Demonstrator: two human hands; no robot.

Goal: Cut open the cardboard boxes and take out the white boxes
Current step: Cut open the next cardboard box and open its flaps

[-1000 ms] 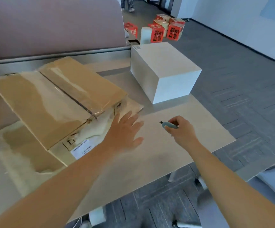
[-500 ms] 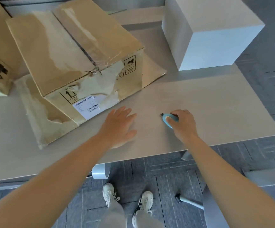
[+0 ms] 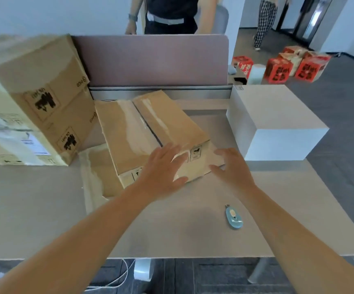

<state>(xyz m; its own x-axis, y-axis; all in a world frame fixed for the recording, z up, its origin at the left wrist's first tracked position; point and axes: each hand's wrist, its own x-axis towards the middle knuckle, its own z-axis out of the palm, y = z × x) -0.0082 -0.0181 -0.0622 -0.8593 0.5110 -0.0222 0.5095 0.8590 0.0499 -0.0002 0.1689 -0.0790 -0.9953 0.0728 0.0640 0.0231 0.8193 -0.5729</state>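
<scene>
At the desk's (image 3: 44,219) far left edge stand two stacked cardboard boxes (image 3: 34,98), and just right of them a taped cardboard box (image 3: 146,132) lies tilted on a loose flap. The left hand (image 3: 163,168) rests flat, fingers spread, on that box's near corner, and the right hand (image 3: 233,168), fingers straight, touches its right end, holding nothing. The blue cutter (image 3: 233,216) lies near the front edge, and the white box (image 3: 275,122) stands at the far right corner.

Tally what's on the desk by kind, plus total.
Brown cardboard boxes: 3, namely the taped box under both hands and two stacked at left (upper, lower)
White boxes: 1
Blue box cutters: 1
Flattened cardboard sheets: 1
Total: 6
</scene>
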